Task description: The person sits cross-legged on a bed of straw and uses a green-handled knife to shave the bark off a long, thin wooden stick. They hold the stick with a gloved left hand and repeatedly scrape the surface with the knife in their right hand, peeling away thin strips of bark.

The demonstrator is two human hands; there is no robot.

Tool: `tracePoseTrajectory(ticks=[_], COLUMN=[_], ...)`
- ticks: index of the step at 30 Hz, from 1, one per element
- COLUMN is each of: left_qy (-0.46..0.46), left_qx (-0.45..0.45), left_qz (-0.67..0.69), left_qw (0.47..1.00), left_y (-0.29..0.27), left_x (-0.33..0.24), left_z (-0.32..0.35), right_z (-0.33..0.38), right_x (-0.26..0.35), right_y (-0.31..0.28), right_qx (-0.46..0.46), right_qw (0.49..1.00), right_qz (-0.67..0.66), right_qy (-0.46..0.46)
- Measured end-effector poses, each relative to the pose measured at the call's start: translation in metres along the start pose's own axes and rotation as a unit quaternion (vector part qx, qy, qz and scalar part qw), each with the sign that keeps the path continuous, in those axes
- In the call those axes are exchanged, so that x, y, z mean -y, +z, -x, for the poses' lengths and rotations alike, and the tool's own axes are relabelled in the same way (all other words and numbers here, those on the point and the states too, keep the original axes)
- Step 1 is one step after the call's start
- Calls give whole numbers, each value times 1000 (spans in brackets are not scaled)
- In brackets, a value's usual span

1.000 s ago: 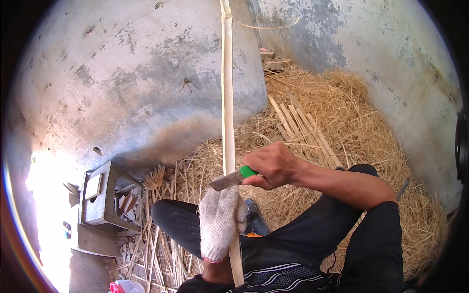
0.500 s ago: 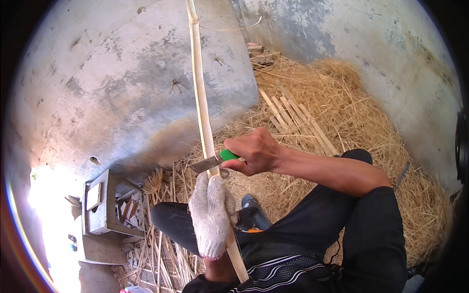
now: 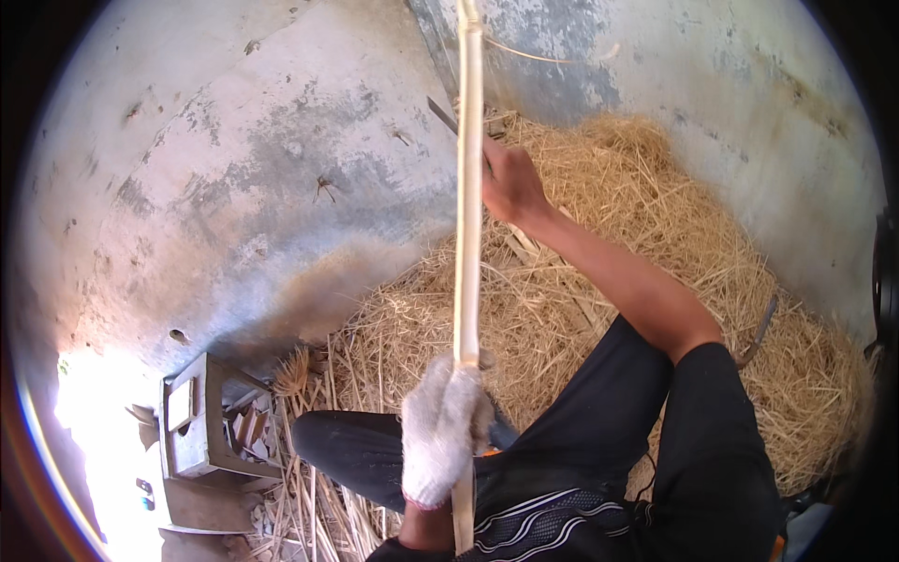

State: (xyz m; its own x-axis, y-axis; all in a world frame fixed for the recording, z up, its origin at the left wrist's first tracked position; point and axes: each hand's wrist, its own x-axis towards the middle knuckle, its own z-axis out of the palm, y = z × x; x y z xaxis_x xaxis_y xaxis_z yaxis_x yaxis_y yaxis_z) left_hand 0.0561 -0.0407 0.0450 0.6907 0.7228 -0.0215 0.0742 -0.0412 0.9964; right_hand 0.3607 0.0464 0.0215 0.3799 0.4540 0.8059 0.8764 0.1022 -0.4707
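Note:
My left hand (image 3: 438,426), in a knitted off-white work glove, is closed round the lower part of a long split bamboo strip (image 3: 468,244). The strip stands nearly upright before me, its pale hollow inner side showing, with a node near the top. Its lower end runs down past my wrist along my shirt. Farther up, my bare right hand (image 3: 512,185) is closed on a knife, just right of the strip. The dark knife blade (image 3: 442,114) pokes out on the strip's left side, behind it. The strip hides the rest of the blade and the handle is covered.
A heap of straw-like shavings (image 3: 599,215) covers the floor ahead and to the right. At the left stands a small grey wooden stool or box (image 3: 211,421) with scraps inside. Bamboo sticks (image 3: 318,496) lie near my left knee. Plastered walls (image 3: 281,159) rise close by.
My right hand has moved with the knife up and away along the strip, from just above the glove. The strip has swung upright and to the right, my gloved hand shifting right with it.

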Motion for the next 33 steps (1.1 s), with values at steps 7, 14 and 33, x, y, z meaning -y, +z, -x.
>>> tracePoseTrajectory(ticks=[7,14,33], left_qy=[66,9,-30], left_qx=[17,0,-106], left_qz=[40,79,109], left_qw=[997,997,988], left_y=[-74,-91,-31], left_x=[-1,-17,2], left_z=[-59,-39,-13], right_z=[24,54,74], right_x=[19,75,93], right_y=[-19,-20,-1], right_qx=[38,127,99], right_qw=[997,969,943], right_qz=[-62,-98,-40], right_qy=[0,-189,-315])
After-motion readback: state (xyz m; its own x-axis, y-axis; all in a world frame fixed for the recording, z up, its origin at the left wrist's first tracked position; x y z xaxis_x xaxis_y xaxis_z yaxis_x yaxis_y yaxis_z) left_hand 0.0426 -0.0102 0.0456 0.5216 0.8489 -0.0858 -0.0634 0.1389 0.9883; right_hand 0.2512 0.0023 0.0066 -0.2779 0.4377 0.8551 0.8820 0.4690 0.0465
